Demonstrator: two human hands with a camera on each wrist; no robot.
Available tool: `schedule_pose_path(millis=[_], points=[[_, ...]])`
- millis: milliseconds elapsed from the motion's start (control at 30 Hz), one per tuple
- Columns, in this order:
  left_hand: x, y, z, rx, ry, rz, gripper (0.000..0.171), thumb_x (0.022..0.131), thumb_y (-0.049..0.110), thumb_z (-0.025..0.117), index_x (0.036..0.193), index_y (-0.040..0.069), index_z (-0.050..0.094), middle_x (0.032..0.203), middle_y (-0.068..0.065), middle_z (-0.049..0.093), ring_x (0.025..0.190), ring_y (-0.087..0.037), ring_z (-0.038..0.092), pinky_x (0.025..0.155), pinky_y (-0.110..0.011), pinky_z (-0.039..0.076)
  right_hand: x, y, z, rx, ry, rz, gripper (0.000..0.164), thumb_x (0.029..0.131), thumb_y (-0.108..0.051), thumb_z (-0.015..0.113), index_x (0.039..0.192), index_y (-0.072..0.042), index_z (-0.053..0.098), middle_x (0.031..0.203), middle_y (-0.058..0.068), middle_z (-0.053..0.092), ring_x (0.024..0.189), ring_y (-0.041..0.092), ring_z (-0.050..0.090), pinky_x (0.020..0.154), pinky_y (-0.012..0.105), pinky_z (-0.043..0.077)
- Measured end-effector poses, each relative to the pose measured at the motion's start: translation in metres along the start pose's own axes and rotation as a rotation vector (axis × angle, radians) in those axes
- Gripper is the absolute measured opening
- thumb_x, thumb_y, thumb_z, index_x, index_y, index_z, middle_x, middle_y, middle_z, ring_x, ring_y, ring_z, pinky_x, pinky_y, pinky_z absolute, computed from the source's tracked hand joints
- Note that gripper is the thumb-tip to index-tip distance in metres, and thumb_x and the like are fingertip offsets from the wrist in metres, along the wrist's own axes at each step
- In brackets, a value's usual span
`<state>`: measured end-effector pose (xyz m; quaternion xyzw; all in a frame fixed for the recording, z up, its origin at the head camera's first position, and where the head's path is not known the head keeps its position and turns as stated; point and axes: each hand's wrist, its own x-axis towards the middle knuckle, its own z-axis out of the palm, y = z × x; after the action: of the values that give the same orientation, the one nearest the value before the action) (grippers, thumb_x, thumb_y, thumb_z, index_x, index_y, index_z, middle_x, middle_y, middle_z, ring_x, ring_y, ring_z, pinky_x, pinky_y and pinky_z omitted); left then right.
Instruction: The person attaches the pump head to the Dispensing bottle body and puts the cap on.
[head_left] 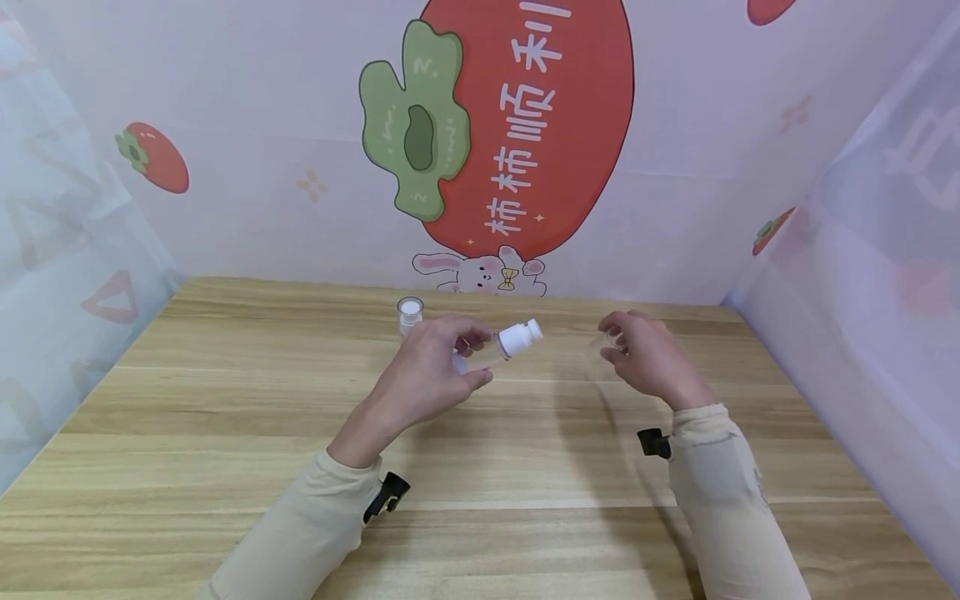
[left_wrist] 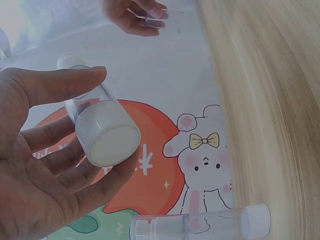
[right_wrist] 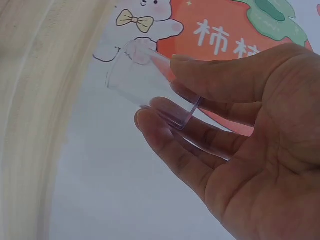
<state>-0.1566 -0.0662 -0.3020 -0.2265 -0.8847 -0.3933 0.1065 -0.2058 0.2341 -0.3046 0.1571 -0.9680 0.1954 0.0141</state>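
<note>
My left hand grips a clear pump bottle with a white top, tilted so that the top points up and to the right. In the left wrist view the white base of this bottle faces the camera, between the thumb and the curled fingers. To the right and apart from it, my right hand pinches a clear plastic cap between thumb and fingers. The cap is see-through, its wider open end pointing away from the palm. Both hands are above the wooden table.
A second clear bottle with a transparent cap stands upright on the wooden table, just behind my left hand. Printed sheets hang at the back and along both sides of the table.
</note>
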Motion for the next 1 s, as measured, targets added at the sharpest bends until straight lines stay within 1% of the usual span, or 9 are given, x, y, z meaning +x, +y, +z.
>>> schedule_pose_path(millis=[100,267,600,800,1000], points=[[0.000,0.000,0.000,-0.001,-0.001,-0.002,0.039,0.076,0.006,0.089,0.111,0.003,0.074,0.099,-0.007,0.070,0.088,-0.026,0.066,0.079,-0.037,0.055,-0.002,-0.004,-0.003,0.000,0.019,-0.008,0.030,0.096,-0.004,0.064,0.125,0.004,0.061,0.120,0.025,0.062,0.106,0.042,0.064,0.085,0.054,0.054],[0.000,0.000,0.001,0.007,0.004,0.010,0.038,0.075,0.006,0.089,0.110,0.004,0.074,0.097,-0.004,0.070,0.086,-0.022,0.064,0.079,-0.035,0.055,-0.006,-0.010,-0.008,0.005,0.064,-0.039,0.029,0.095,-0.002,0.065,0.123,0.005,0.062,0.117,0.024,0.063,0.103,0.041,0.066,0.086,0.053,0.054],[0.001,0.000,0.001,0.013,0.008,0.023,0.038,0.074,0.006,0.090,0.108,0.004,0.074,0.094,-0.004,0.069,0.085,-0.020,0.063,0.079,-0.035,0.054,-0.010,-0.018,-0.016,0.041,0.092,-0.075,0.028,0.094,0.000,0.064,0.122,0.003,0.061,0.118,0.021,0.064,0.102,0.039,0.068,0.088,0.052,0.054],[0.000,0.001,0.001,0.014,0.005,0.005,0.038,0.075,0.007,0.090,0.109,0.005,0.074,0.096,-0.004,0.070,0.086,-0.020,0.063,0.079,-0.035,0.054,-0.012,-0.021,-0.019,0.100,0.111,-0.115,0.028,0.094,0.003,0.064,0.121,0.004,0.061,0.118,0.021,0.064,0.101,0.037,0.069,0.088,0.050,0.055],[0.001,0.002,0.001,0.015,0.001,-0.015,0.039,0.075,0.007,0.089,0.111,0.005,0.074,0.099,-0.004,0.070,0.087,-0.020,0.063,0.080,-0.035,0.055,-0.014,-0.024,-0.019,0.185,0.147,-0.154,0.028,0.092,0.007,0.065,0.120,0.004,0.063,0.117,0.018,0.065,0.098,0.033,0.068,0.090,0.047,0.055]])
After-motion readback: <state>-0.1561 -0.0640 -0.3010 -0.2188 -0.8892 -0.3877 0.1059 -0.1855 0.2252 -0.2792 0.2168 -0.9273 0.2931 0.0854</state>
